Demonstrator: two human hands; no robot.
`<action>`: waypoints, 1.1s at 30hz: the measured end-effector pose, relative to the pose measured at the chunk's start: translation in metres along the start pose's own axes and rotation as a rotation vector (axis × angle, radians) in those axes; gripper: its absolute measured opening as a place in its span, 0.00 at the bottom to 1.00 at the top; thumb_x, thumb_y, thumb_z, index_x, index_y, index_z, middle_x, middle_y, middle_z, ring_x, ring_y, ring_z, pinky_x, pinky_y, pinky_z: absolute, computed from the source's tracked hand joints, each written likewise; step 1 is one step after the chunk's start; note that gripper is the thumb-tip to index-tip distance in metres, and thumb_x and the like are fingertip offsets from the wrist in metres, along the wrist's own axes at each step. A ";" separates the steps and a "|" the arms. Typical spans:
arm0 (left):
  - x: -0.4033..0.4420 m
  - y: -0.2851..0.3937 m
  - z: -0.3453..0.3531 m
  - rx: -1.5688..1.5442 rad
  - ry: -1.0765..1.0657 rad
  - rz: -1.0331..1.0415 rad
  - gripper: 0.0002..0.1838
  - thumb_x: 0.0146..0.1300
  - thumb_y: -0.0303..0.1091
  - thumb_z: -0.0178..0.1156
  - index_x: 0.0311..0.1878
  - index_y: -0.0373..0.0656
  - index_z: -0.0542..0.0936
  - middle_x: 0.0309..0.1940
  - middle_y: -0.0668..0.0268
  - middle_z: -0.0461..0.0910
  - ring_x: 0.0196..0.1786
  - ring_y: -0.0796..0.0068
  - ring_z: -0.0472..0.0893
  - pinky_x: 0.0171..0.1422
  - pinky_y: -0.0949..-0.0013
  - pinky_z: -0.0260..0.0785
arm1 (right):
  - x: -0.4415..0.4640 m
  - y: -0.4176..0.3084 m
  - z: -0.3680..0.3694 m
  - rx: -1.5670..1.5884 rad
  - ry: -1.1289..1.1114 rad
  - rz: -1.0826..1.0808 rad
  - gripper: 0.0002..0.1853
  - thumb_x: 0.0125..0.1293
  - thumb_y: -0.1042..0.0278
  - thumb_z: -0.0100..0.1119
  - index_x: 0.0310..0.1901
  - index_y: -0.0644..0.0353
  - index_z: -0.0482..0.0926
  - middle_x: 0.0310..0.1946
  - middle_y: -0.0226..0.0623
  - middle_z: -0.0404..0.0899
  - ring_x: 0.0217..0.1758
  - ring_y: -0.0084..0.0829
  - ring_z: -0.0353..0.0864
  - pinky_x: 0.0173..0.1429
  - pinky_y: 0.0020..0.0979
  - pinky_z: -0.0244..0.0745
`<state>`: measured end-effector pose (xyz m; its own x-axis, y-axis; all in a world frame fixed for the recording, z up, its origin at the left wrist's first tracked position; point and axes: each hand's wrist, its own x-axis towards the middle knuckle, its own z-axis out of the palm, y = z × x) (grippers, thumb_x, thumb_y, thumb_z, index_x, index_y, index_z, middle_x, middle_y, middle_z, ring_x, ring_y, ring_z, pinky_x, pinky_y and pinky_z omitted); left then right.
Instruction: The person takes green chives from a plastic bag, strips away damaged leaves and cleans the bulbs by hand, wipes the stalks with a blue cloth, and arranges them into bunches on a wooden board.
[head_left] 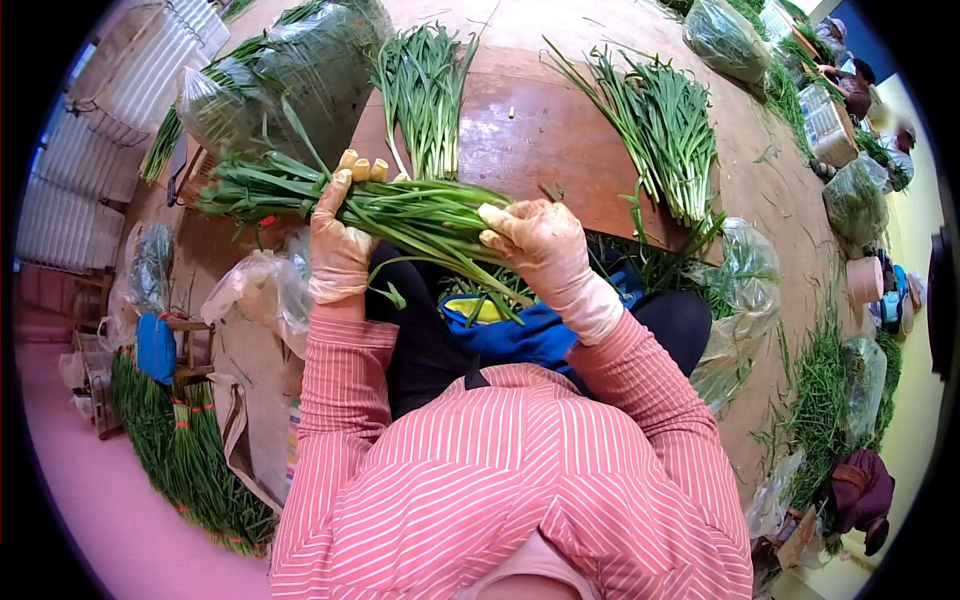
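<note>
A bunch of long green chives (415, 212) lies across both my hands above my lap, leafy ends to the left and stem ends to the right. My left hand (342, 235), in a pale stained glove, is wrapped round its middle, with the fingertips showing behind the bunch. At the stem end, my right hand (540, 245), gloved too, is closed on the stalks with the fingers bent. A few stalks hang loose below it. On the brown board (540, 130) in front lie a smaller pile of chives (428, 100) and a larger pile of chives (672, 135).
A plastic bag of greens (300, 75) stands at the far left of the board. Banded bundles of greens (185, 450) lie at lower left, near a blue pouch (156, 347). Loose greens (820, 400) cover the floor at right. Several people work at the right edge.
</note>
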<state>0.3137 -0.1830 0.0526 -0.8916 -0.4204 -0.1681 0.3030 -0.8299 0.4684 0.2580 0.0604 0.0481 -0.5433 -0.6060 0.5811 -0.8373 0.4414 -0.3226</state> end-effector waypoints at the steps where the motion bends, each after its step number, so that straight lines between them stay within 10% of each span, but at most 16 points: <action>1: -0.002 0.001 0.001 0.004 0.007 0.004 0.14 0.63 0.26 0.55 0.52 0.36 0.76 0.41 0.59 0.78 0.48 0.57 0.78 0.61 0.38 0.67 | -0.002 0.000 0.001 0.001 0.003 -0.001 0.18 0.49 0.65 0.69 0.45 0.52 0.82 0.30 0.35 0.81 0.33 0.37 0.79 0.38 0.36 0.74; 12: -0.017 -0.012 0.005 0.137 -0.202 0.075 0.16 0.64 0.28 0.54 0.55 0.37 0.73 0.37 0.64 0.78 0.46 0.62 0.76 0.63 0.42 0.64 | -0.030 -0.006 -0.029 0.141 -0.012 0.131 0.10 0.53 0.65 0.68 0.38 0.53 0.83 0.25 0.33 0.80 0.30 0.32 0.79 0.35 0.33 0.73; 15: -0.016 0.002 -0.007 0.096 -0.326 0.077 0.19 0.65 0.31 0.54 0.58 0.38 0.72 0.36 0.67 0.78 0.47 0.66 0.75 0.66 0.43 0.61 | -0.035 0.023 -0.037 0.681 0.227 0.470 0.04 0.60 0.72 0.64 0.37 0.59 0.82 0.29 0.32 0.83 0.33 0.25 0.81 0.40 0.24 0.76; 20: -0.019 0.015 -0.018 0.096 -0.420 0.087 0.23 0.64 0.34 0.57 0.61 0.38 0.70 0.36 0.71 0.78 0.45 0.69 0.76 0.66 0.45 0.62 | -0.007 0.031 -0.055 0.268 -0.162 0.223 0.24 0.57 0.60 0.66 0.55 0.59 0.77 0.54 0.44 0.76 0.59 0.39 0.73 0.64 0.36 0.65; 22: -0.020 0.016 -0.017 0.095 -0.434 0.076 0.24 0.63 0.34 0.57 0.61 0.38 0.69 0.35 0.71 0.78 0.45 0.69 0.76 0.66 0.46 0.62 | -0.004 0.021 -0.048 0.559 -0.354 0.313 0.31 0.57 0.58 0.66 0.61 0.59 0.71 0.57 0.47 0.74 0.62 0.42 0.70 0.67 0.36 0.61; 33: -0.024 0.024 -0.018 -0.036 -0.460 -0.034 0.18 0.64 0.32 0.56 0.57 0.40 0.71 0.32 0.74 0.72 0.41 0.75 0.74 0.62 0.57 0.61 | -0.015 0.032 -0.033 1.369 -0.782 0.625 0.20 0.67 0.55 0.56 0.51 0.63 0.80 0.39 0.32 0.81 0.32 0.18 0.70 0.42 0.20 0.68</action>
<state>0.3480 -0.1997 0.0525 -0.9554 -0.1930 0.2235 0.2753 -0.8559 0.4378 0.2417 0.1055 0.0536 -0.3338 -0.9163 -0.2215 0.2936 0.1222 -0.9481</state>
